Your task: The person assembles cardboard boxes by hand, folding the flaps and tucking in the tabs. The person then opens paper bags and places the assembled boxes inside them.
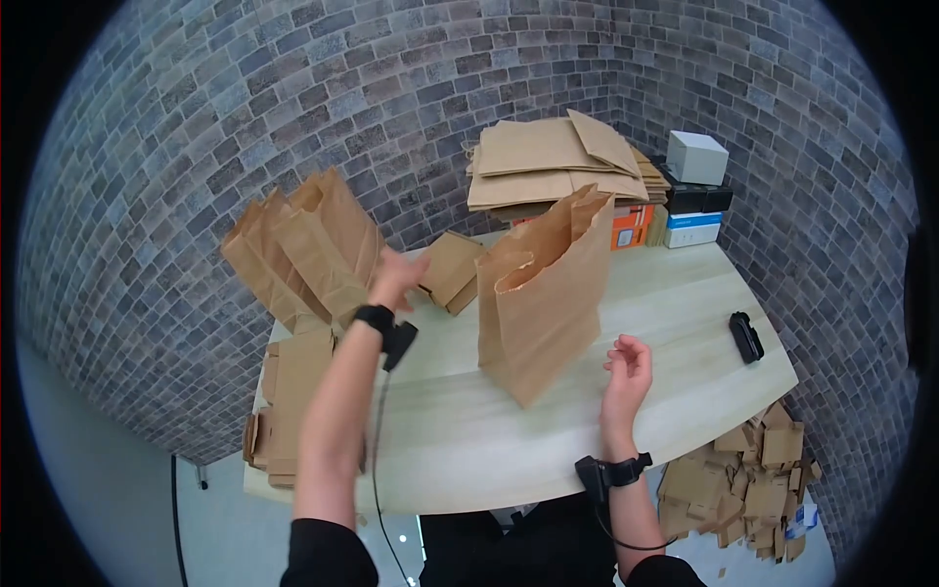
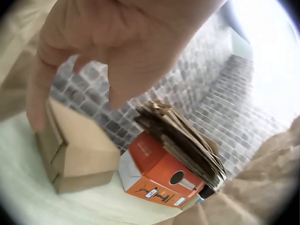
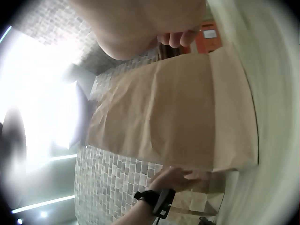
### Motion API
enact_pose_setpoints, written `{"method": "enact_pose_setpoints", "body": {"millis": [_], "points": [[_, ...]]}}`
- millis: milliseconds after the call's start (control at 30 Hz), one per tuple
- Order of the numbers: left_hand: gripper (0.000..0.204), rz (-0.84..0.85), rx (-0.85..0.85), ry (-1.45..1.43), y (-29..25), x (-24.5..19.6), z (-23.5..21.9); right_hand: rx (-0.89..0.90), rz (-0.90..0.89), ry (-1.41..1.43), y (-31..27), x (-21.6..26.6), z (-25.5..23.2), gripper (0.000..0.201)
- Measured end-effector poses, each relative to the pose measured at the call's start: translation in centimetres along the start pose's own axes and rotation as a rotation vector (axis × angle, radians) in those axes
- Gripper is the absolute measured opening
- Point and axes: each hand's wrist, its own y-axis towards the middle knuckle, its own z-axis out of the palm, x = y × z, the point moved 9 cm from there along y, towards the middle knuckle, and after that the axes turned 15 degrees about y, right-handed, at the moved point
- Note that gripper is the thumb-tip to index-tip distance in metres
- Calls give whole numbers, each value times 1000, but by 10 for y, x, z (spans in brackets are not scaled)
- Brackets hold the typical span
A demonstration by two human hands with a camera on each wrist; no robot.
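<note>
My left hand (image 1: 396,278) reaches between a pair of standing brown paper bags (image 1: 328,245) and a small cardboard box (image 1: 452,271) on the table. In the left wrist view its fingers point down, spread, with one fingertip right at the edge of the cardboard box (image 2: 84,145). An opened brown paper bag (image 1: 543,303) stands upright at the middle of the table, its mouth gaping at the top. To the right of that bag is my right hand (image 1: 628,370), raised with loosely curled fingers and holding nothing. The right wrist view shows the bag's side (image 3: 178,108) close by.
Flat paper bags (image 1: 548,161) lie stacked on an orange box (image 1: 631,227) at the back. Beside them stand small boxes with a white box (image 1: 697,158) on top. Flattened cardboard (image 1: 301,391) lies at left, a black object (image 1: 746,338) at right. Cardboard pieces (image 1: 734,489) pile up on the floor.
</note>
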Motion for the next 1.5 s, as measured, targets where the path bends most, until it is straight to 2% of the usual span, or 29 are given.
{"method": "enact_pose_setpoints", "body": {"millis": [67,100,167,200,267,300,333,367,400,500,567,600,700,733,800,833,867,933,967,1000,1067,1133,1200,1233,1267,1333,1367,1433,1500], "points": [[104,-170,115,-184,23,45,46,135,-177,-70,13,36,18,23],[104,-169,119,-194,17,47,53,141,-183,-77,20,54,26,23],[82,-372,223,-594,1,57,82,465,-506,-253,16,123,80,25],[82,-369,225,-604,6,61,89,574,-624,-343,7,154,106,29],[54,-326,334,-757,23,60,115,817,-850,-502,-16,202,158,36],[54,-322,336,-762,24,55,114,952,-954,-570,-25,211,176,40],[44,-344,268,-752,23,56,107,953,-955,-573,-19,213,181,40],[36,-368,201,-740,21,57,101,1047,-928,-633,-18,206,189,39],[36,-368,205,-738,18,57,97,1138,-898,-692,-17,199,195,38],[33,-265,233,-673,13,54,80,1222,-841,-823,2,182,196,35],[34,-225,240,-939,9,47,69,1205,-832,-858,11,176,194,32],[34,-227,241,-931,7,47,66,1197,-831,-891,14,172,193,29],[41,-25,174,-797,-33,7,11,1223,-774,-929,21,164,190,19],[41,-24,170,-792,-39,4,0,1246,-753,-925,21,161,193,16],[41,102,53,-992,-51,-12,-36,1288,-720,-891,28,156,205,15],[39,144,61,-1078,-70,-25,-55,1330,-687,-864,30,155,211,14],[39,148,66,-1073,-78,-29,-67,1322,-686,-865,30,161,216,14],[42,286,164,-1175,-90,-46,-88,1225,-735,-919,27,184,231,15],[38,277,156,-1197,-97,-48,-96,1187,-763,-860,19,202,238,13],[38,277,153,-1203,-102,-49,-100,1193,-765,-861,21,200,244,13],[33,402,187,-1179,-117,-54,-106,1280,-655,-793,28,186,256,13],[32,437,184,-1151,-120,-50,-106,1213,-702,-843,35,190,257,17],[31,473,160,-1149,-121,-47,-106,1317,-814,-841,15,183,258,20],[32,513,162,-1119,-125,-47,-104,1315,-690,-972,5,174,255,18],[34,553,168,-1084,-128,-49,-102,1325,-691,-971,0,169,252,18],[36,511,152,-1108,-132,-46,-100,1312,-727,-903,0,167,244,13],[37,523,148,-1094,-135,-48,-100,1273,-708,-943,0,164,239,8],[39,534,145,-1087,-145,-53,-108,1316,-713,-1003,-7,153,231,8],[44,749,168,-1008,-176,-78,-134,1320,-691,-1027,-16,152,226,10]]}}
